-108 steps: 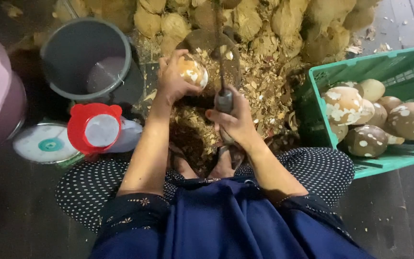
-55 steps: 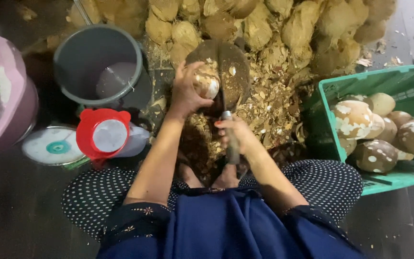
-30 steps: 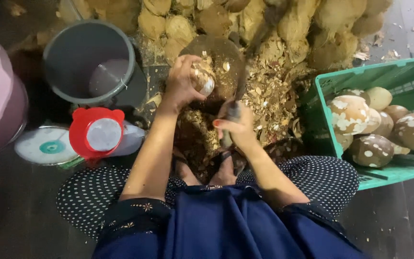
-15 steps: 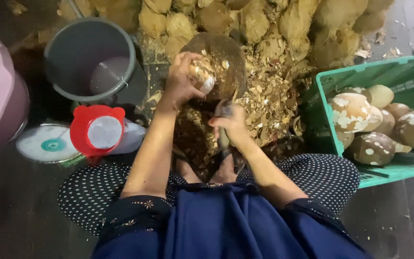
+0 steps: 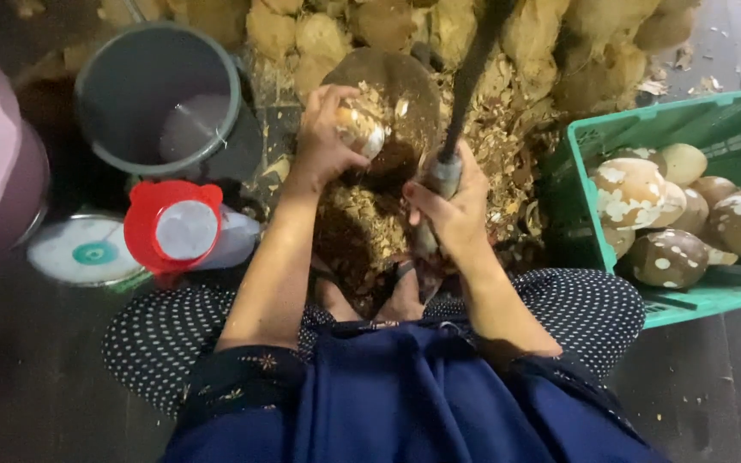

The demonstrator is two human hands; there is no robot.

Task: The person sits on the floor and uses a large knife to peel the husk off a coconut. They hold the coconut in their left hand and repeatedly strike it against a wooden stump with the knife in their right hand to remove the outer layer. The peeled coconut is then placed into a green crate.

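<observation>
Coconut (image 5: 360,133) cupped in my left hand (image 5: 323,141) over the round chopping block (image 5: 405,86).
Hard, round, likely slippery; I'd grip its sides. My right hand (image 5: 449,201) is clenched on the blade handle (image 5: 439,176).

Pale, partly peeled coconut (image 5: 359,133) beside a dark, possibly metal blade (image 5: 472,64).
</observation>
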